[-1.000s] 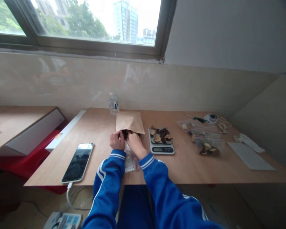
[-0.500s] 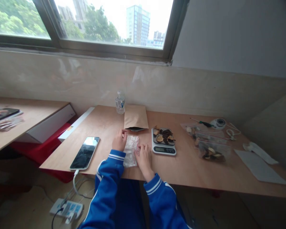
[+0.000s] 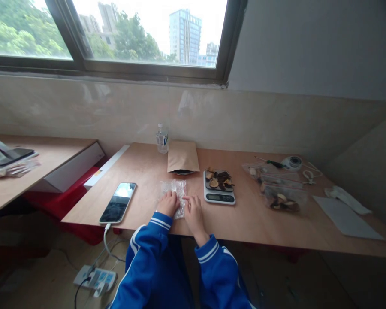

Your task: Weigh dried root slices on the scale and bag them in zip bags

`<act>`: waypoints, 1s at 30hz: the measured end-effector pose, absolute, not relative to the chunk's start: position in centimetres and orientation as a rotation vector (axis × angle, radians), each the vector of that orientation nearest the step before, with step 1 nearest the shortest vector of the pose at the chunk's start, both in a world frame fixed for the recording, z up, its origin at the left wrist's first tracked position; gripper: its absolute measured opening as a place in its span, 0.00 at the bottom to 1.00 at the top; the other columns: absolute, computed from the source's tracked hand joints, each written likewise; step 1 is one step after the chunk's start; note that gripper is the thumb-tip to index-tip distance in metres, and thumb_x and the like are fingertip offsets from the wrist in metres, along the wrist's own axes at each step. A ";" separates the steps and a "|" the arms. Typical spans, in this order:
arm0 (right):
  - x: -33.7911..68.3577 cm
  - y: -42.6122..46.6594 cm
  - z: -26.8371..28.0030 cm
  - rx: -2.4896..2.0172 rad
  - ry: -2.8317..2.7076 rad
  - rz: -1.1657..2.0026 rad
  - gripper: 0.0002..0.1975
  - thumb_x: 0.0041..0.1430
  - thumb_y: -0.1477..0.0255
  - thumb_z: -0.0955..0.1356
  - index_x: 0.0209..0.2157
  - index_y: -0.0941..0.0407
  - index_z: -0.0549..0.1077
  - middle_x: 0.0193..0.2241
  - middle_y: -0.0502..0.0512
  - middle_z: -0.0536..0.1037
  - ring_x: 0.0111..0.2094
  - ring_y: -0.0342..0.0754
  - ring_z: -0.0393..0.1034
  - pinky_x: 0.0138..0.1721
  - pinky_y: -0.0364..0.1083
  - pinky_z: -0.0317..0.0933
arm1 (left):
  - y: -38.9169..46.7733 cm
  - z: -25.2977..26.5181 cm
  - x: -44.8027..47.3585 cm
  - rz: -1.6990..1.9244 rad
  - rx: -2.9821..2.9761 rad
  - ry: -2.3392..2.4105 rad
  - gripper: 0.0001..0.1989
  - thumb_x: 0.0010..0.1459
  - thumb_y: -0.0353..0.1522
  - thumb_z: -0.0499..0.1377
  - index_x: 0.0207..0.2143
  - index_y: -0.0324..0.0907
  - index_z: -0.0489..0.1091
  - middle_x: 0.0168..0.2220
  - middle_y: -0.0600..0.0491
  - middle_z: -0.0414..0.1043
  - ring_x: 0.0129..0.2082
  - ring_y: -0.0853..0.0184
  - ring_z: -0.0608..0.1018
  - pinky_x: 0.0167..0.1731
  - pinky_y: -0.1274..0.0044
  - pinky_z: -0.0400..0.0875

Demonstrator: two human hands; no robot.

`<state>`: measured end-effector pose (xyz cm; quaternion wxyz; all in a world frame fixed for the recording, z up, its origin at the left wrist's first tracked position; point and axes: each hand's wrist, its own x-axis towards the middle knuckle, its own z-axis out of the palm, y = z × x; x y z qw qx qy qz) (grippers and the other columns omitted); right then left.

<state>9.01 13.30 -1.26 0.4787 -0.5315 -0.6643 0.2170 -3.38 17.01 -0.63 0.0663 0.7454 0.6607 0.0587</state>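
A clear zip bag lies flat near the front edge of the table, its reddish seal strip along the right side. My left hand rests palm down over the bag's left and middle part, fingers flat on the plastic. At the seal side is my right hand, index finger stretched out to touch the bag and the other fingers loosely bent. Just right of it stands a white kitchen scale with dried mushroom slices on its plate. Behind the bag lies a brown paper pouch, its dark mouth facing me.
A phone on a charging cable lies left. A plastic bottle stands behind. Right are filled zip bags, a screwdriver, a white round device and a white sheet. A power strip is on the floor.
My left hand has come down from the bag's upper left corner onto its middle. My right index finger now points out over the seal side. The co-worker's hand at far left has left view.
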 end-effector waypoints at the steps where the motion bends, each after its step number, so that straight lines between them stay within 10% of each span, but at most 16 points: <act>1: 8.9 13.0 -1.2 -1.279 -1.597 0.562 0.12 0.59 0.78 0.58 0.38 0.55 0.70 0.37 0.57 0.71 0.43 0.51 0.65 0.47 0.51 0.61 | 17.2 -0.8 -3.4 0.213 2.251 1.980 0.08 0.60 0.31 0.48 0.34 0.38 0.65 0.38 0.44 0.67 0.40 0.58 0.71 0.38 0.70 0.63; 20: 14.8 11.4 2.7 -1.095 -0.751 1.025 0.16 0.51 0.62 0.70 0.35 0.53 0.61 0.23 0.45 0.72 0.21 0.41 0.67 0.23 0.41 0.62 | 12.8 3.0 0.4 1.689 1.892 1.410 0.10 0.55 0.27 0.47 0.21 0.44 0.52 0.21 0.59 0.52 0.22 0.71 0.61 0.24 0.79 0.58; 30: 22.1 18.4 0.8 -1.568 -1.577 0.071 0.22 0.56 0.62 0.65 0.51 0.56 0.67 0.52 0.66 0.64 0.54 0.60 0.57 0.52 0.60 0.54 | 13.0 3.1 1.2 1.544 1.605 1.433 0.11 0.54 0.34 0.48 0.20 0.44 0.53 0.19 0.59 0.53 0.21 0.72 0.61 0.23 0.79 0.58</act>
